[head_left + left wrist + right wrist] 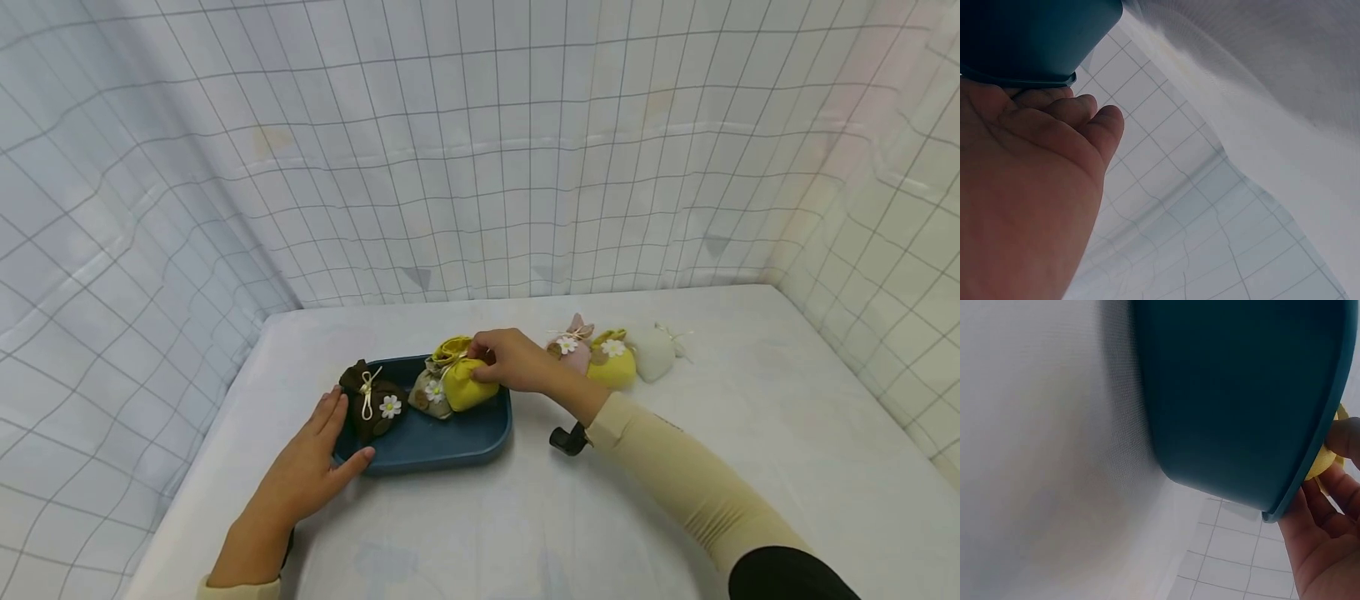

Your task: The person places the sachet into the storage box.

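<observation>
My right hand (pixel 516 360) pinches a yellow drawstring pouch (pixel 467 390) at the right end of a blue tray (pixel 438 448). Beside it in the tray leans a grey-beige pouch (pixel 429 405) with a white flower. A dark brown pouch (pixel 382 398) with a cream bow and a flower sits at the tray's left end. My left hand (pixel 303 468) rests against that end, fingers extended along the side and thumb at the front rim. From the right wrist, the tray's wall (pixel 1235 394) hides most of the yellow pouch (pixel 1321 464).
Right of the tray, a pink pouch (pixel 576 357), another yellow pouch (pixel 613 368) and a white pouch (pixel 654 353) lie in a row on the white-covered table (pixel 787 400). A grid-patterned curtain (pixel 480 167) surrounds the table at the back and sides.
</observation>
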Motion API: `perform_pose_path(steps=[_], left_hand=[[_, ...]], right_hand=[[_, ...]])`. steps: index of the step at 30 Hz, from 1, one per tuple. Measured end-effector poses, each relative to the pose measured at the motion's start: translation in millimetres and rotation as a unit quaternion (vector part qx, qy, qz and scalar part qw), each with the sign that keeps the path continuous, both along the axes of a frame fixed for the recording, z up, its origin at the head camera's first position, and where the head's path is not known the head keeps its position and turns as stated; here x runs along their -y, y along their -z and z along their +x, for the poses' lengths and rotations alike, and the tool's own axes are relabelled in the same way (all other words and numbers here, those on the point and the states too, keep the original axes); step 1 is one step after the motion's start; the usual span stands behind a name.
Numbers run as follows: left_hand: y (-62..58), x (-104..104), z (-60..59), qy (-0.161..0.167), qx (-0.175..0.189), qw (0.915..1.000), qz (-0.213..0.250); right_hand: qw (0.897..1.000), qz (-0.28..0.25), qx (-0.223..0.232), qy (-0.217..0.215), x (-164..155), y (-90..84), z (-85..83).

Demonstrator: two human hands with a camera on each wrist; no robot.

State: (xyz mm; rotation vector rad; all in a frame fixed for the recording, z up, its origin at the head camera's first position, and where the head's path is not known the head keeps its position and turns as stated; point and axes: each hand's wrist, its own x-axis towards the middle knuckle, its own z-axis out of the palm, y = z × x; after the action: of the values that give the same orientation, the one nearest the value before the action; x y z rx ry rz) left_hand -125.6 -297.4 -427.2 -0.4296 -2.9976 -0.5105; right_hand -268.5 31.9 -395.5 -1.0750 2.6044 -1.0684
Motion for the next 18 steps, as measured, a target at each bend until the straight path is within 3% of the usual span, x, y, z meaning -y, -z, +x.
perform_pose_path(steps=[18], left_hand=[[1.2,0,-1.0,0.003,-0.005,1.0,-0.002]], right_hand=[[1.0,-0.017,-0.01,0.009,-17,-0.3,6.6]])
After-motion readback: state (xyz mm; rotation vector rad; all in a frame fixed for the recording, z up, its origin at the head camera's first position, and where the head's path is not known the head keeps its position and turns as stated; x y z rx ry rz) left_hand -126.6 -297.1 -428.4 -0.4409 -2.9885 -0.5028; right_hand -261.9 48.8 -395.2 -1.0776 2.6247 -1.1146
